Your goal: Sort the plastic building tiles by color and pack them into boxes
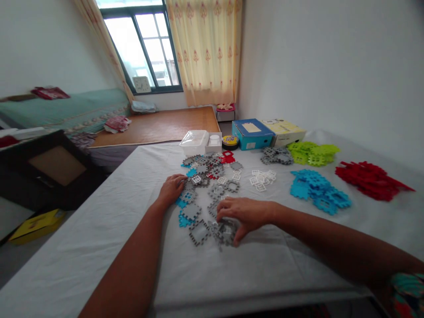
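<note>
Notched plastic building tiles lie in a mixed heap (202,170) at mid-table, mostly grey with some blue, red and white ones. At the left edge of that heap rests my left hand (171,191), palm down, its fingers loosely stretched toward the tiles and seemingly holding nothing. My right hand (247,214) curls over the near end, thumb and fingers around a grey tile (228,230) that is slightly blurred. Beside it lies an open square grey frame (192,240). A blue tile (186,219) sits just left of a solid grey tile (191,211).
Sorted piles lie to the right: white window pieces (263,179), blue tiles (318,190), red tiles (372,179), green tiles (311,153) and dark grey tiles (276,155). Behind stand a clear plastic box (194,140), a round tin (230,141), a blue box (252,134) and a yellow box (284,131).
</note>
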`<state>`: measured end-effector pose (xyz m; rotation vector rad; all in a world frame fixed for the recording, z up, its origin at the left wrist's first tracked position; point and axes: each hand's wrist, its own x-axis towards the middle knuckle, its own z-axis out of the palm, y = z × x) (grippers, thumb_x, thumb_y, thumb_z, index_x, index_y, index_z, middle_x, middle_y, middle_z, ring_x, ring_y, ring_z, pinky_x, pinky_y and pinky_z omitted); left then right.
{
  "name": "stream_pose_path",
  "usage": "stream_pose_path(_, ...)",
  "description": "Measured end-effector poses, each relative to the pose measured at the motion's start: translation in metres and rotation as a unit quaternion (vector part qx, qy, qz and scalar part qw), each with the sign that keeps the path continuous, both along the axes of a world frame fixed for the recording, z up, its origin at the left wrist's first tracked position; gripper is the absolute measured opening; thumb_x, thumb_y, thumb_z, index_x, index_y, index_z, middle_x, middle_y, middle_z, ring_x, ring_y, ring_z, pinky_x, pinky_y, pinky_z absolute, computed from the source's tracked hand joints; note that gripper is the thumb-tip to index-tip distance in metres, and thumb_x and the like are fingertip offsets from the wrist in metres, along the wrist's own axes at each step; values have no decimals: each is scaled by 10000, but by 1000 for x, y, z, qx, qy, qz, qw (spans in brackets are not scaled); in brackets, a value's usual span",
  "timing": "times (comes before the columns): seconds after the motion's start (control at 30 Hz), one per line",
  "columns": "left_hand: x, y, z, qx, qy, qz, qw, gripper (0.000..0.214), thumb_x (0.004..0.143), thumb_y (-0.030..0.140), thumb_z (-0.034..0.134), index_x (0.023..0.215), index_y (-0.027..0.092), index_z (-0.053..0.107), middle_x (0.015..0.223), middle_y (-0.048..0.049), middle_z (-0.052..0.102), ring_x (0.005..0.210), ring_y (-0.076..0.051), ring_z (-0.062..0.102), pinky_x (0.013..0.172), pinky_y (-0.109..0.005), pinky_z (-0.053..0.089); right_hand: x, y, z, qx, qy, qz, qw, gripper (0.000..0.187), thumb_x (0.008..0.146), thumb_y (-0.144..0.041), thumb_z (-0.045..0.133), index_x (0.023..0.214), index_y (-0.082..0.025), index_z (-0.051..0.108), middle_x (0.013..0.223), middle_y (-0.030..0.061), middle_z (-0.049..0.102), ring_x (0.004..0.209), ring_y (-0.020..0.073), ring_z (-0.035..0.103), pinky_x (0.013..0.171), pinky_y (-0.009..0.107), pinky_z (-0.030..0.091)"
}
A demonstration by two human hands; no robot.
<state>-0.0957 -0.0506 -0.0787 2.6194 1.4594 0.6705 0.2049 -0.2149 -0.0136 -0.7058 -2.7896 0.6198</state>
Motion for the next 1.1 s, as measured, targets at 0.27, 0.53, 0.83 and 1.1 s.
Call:
stream_pose_path(0.27,0,0,-1,3,4,2,1000,373,852,245,426,1137,219,665,1208,-61,634,1129,-224,552,1046,-397,416,26,25,-20,-72,150,-153,974,626,664,-327,817,1231,-237,569,1263,106,500,985,190,581,802,335,538)
stream_pose_path(0.53,-1,1,-2,0,0,1,1000,367,852,251,434,1134,220,667,1209,-61,636,1127,-234,554,1048,-408,413,42,36,-18,-198,221,-213,931,591,735,-398,739,1269,-229,551,1206,82,586,955,166,611,741,289,555)
stream_pose_path(0.83,0,0,-1,2,-4,7,1000,351,858,258,440,1120,239,673,1205,-46,641,1137,-227,550,1052,-404,413,157,136,4,104,-11,-516,850,450,741,-368,738,1139,-184,633,1097,123,673,1009,263,606,898,409,482)
stream_pose_path(1.1,0,0,0,-1,2,8,1000,370,846,227,445,1139,218,672,1213,-57,640,1147,-233,549,1054,-404,412,158,147,4,225,-56,-551,802,347,921,-361,564,1193,-146,576,1192,117,593,1022,221,590,853,414,515)
